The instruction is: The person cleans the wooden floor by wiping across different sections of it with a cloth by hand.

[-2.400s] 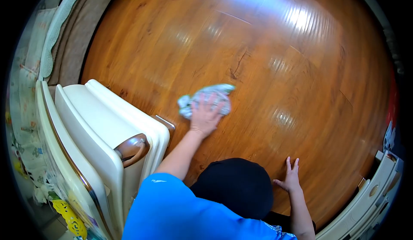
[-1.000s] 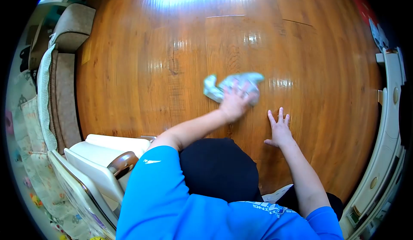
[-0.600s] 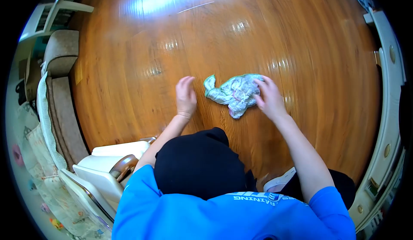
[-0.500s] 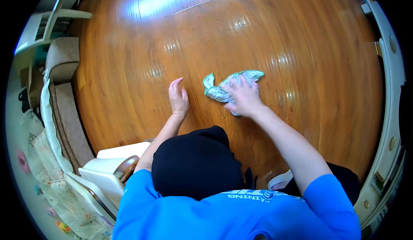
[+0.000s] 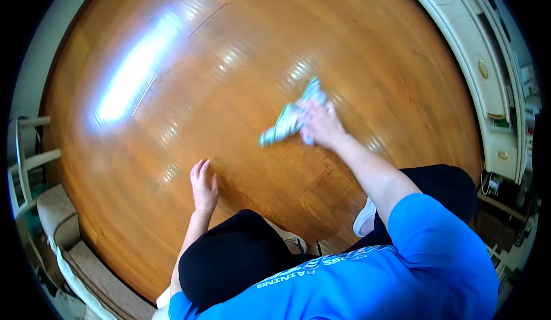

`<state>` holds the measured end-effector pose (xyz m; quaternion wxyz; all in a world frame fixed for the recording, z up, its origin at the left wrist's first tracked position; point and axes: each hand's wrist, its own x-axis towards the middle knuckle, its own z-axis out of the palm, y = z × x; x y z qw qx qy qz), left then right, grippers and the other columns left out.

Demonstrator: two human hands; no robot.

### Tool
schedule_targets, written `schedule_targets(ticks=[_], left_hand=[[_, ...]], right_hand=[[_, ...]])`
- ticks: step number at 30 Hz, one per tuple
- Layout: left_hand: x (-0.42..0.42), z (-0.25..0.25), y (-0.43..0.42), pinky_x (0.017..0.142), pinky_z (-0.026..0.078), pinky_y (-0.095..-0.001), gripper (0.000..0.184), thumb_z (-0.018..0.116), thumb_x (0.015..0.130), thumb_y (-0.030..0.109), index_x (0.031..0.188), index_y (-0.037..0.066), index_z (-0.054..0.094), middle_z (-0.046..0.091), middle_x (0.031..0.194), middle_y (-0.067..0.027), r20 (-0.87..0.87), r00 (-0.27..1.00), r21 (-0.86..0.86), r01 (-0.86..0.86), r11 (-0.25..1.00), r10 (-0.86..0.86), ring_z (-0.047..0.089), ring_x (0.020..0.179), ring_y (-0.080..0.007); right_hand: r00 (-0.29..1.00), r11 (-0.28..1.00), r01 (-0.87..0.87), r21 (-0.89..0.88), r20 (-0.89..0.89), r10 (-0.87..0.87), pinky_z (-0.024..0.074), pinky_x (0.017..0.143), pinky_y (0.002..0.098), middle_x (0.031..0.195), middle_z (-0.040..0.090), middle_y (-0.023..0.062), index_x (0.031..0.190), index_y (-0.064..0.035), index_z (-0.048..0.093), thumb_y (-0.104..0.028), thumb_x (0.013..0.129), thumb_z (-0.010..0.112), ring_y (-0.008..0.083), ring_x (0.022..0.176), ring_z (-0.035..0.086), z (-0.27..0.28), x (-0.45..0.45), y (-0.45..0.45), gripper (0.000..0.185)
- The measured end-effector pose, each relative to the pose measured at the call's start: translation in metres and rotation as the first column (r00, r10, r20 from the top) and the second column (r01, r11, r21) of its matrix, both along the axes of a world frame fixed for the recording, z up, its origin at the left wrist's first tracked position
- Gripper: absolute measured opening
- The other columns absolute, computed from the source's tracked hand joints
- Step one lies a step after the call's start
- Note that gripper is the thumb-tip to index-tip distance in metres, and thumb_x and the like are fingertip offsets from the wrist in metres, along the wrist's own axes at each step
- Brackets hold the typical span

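Observation:
A pale cleaning cloth with green edging (image 5: 290,120) lies crumpled against the wooden floor (image 5: 241,99), smeared by motion. My right hand (image 5: 321,123) is on top of its right part, fingers curled into the fabric and pressing it down; their exact grip is blurred. One end of the cloth sticks out to the left of my fingers, another points up beyond them. My left hand (image 5: 204,187) hovers over the floor at the lower left, beside my knee, with loosely bent fingers apart and nothing in it.
A white cabinet with drawers (image 5: 479,70) curves along the right side. A brown sofa (image 5: 94,274) is at the lower left, below a white frame with rungs (image 5: 24,168). My white shoes (image 5: 365,216) stand on the floor close to my knees. Light glares off the floor.
The view has turned, so the cabinet and sofa appear shifted. My right hand has moved with the cloth, which is now bunched in a different shape. My left hand stays free.

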<state>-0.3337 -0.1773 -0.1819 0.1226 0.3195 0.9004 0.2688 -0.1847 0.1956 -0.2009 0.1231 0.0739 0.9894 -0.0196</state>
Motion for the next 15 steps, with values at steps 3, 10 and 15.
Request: schedule_targets(ticks=[3,10,15], left_hand=[[-0.014,0.0,0.0,0.105,0.037,-0.0428,0.047,0.063,0.082,0.002,0.127,0.007,0.051,0.048,0.131,-0.0167,0.019,1.0,-0.032,-0.014,0.999,0.015,0.042,0.124,-0.0355],[-0.019,-0.01,0.05,0.104,0.037,-0.0429,0.047,0.065,0.082,0.006,0.127,0.007,0.051,0.048,0.13,-0.0187,0.074,0.983,-0.048,0.171,0.984,-0.167,0.043,0.123,-0.0363],[-0.035,0.007,0.069,0.103,0.039,-0.0441,0.047,0.067,0.081,0.01,0.125,0.007,0.052,0.049,0.129,-0.0195,0.046,0.96,-0.128,0.279,0.952,-0.275,0.044,0.121,-0.0376]], right_hand=[[0.901,0.899,0.427,-0.092,-0.032,-0.432,0.0245,0.101,0.0694,0.154,0.026,0.0052,0.142,-0.0333,0.038,-0.044,0.09,0.053,0.0281,0.14,0.027,0.005,-0.002,0.043,0.055],[0.992,0.981,-0.094,-0.168,0.064,0.106,0.0255,0.096,0.0733,0.146,0.039,0.0093,0.131,-0.0263,0.054,-0.047,0.085,0.053,0.0322,0.136,0.031,0.013,0.037,-0.098,0.05],[0.84,0.753,-0.528,-0.393,-0.37,0.397,0.0236,0.099,0.0683,0.147,0.038,0.0013,0.131,-0.031,0.051,-0.045,0.078,0.062,0.022,0.139,0.028,-0.038,0.053,-0.063,0.056]])
